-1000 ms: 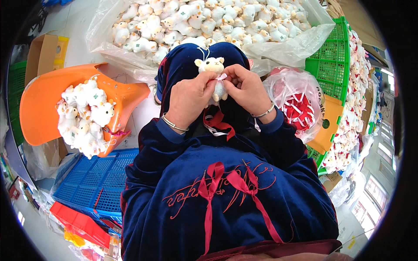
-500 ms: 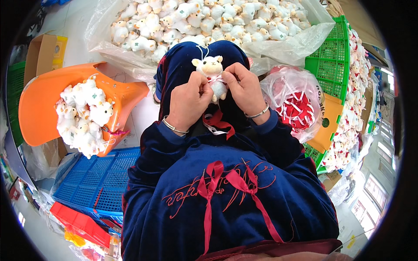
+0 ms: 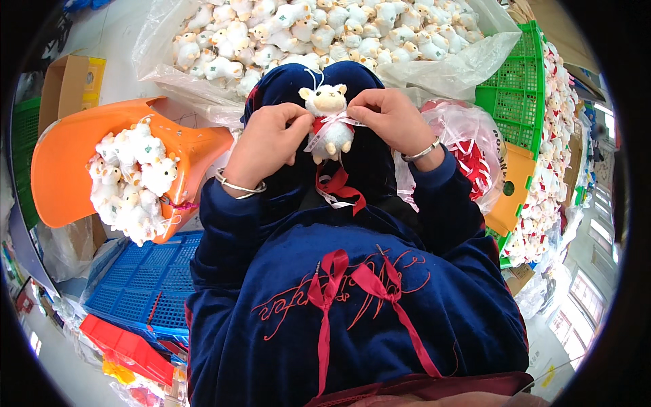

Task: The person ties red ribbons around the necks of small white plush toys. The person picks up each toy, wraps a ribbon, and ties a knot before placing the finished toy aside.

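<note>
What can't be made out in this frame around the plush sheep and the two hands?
Head view only:
- Fingertips of left hand and right hand: tucked behind the plush sheep.
- Ribbon knot state: too small.
- Clear bag of red ribbons: contents blurred by plastic, partly behind right forearm.

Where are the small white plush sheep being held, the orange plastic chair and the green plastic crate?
small white plush sheep (image 3: 330, 129), head view, on its body.
orange plastic chair (image 3: 61, 176), head view, bare seat.
green plastic crate (image 3: 519, 88), head view, mesh wall.
</note>
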The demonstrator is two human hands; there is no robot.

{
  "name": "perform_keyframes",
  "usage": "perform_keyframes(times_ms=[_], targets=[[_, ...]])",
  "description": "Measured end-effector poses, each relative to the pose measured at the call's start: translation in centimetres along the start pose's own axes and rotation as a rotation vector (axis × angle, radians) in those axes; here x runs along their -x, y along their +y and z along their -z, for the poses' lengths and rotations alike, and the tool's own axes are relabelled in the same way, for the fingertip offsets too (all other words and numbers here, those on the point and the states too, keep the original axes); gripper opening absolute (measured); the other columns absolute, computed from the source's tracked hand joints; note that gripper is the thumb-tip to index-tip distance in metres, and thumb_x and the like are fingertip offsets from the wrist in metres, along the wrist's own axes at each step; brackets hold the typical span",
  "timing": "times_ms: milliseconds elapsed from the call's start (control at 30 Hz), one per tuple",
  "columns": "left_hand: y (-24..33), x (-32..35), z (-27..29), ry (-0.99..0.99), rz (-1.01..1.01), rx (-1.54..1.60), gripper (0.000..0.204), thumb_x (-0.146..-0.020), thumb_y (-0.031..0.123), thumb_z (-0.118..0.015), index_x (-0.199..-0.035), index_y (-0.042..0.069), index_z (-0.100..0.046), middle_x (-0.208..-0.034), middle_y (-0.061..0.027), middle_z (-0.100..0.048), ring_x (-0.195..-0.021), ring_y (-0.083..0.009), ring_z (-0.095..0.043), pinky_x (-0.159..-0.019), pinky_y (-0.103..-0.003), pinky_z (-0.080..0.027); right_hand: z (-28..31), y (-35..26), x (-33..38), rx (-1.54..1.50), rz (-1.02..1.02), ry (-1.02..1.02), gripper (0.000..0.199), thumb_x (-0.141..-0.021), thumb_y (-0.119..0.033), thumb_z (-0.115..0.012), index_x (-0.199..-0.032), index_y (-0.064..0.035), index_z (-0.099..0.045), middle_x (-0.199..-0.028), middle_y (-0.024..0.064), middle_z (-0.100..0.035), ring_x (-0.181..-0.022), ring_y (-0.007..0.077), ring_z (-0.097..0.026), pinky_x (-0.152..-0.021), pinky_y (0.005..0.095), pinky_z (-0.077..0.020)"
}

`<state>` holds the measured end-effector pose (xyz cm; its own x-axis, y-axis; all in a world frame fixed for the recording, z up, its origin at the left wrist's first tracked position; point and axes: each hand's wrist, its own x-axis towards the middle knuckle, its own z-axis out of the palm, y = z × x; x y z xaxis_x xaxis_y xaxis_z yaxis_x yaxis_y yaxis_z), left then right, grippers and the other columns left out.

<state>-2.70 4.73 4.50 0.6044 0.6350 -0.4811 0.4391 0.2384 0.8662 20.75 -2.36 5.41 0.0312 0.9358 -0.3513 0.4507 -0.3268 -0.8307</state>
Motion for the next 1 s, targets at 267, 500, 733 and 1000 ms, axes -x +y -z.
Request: perform_keyframes(times_ms=[267,500,733,1000], targets=[[0.5,-0.6,-2.1,0.058,-0.091,-0.056,0.024,-0.089,0.018,-0.074,-0.09,-0.005,-0.068,-0.072,-0.0127,-0.07,-0.056,-0.0174,-0.068,-0.055,-0.03,-0.053,0.3,-1.0,-0.3,0.17,0.048,-0.037,0.016,-0.088,-0.013,-0.067,-0.093,0.0011,-0.071,-0.077,0.0157,-0.071,-0.069,0.0273,-0.069,-0.065,0.036,-0.053],[0.1,-0.6,-2.8,0.151,-0.272,-0.231,0.018,-0.088,0.013,-0.072,-0.089,-0.004,-0.067,-0.078,-0.0176,-0.071,-0.061,-0.0283,-0.07,-0.059,-0.034,-0.054,-0.3,-2.7,0.7,-0.003,-0.146,-0.059,0.013,-0.094,-0.01,-0.064,-0.095,0.0025,-0.063,-0.075,0.0148,-0.07,-0.054,0.0215,-0.067,-0.054,0.0329,-0.0524],[-0.2,-0.4,-3.5,0.177,-0.159,0.07,0.016,-0.091,0.01,-0.068,-0.099,-0.003,-0.065,-0.082,-0.0178,-0.072,-0.062,-0.0278,-0.071,-0.059,-0.035,-0.055,-1.4,-0.3,0.9,-0.048,-0.042,-0.009,0.008,-0.096,-0.006,-0.063,-0.096,0.0016,-0.06,-0.08,0.0036,-0.065,-0.066,0.0091,-0.064,-0.058,0.0238,-0.0489],[-1.2,-0.2,-2.3,0.244,-0.32,-0.362,0.018,-0.087,0.011,-0.07,-0.101,0.0,-0.068,-0.091,-0.015,-0.071,-0.089,-0.034,-0.069,-0.079,-0.043,-0.054,-1.4,-0.4,1.1,-0.013,0.027,-0.012,0.011,-0.095,-0.008,-0.067,-0.096,0.0019,-0.063,-0.08,0.0,-0.061,-0.072,0.0055,-0.053,-0.064,0.0239,-0.0447]])
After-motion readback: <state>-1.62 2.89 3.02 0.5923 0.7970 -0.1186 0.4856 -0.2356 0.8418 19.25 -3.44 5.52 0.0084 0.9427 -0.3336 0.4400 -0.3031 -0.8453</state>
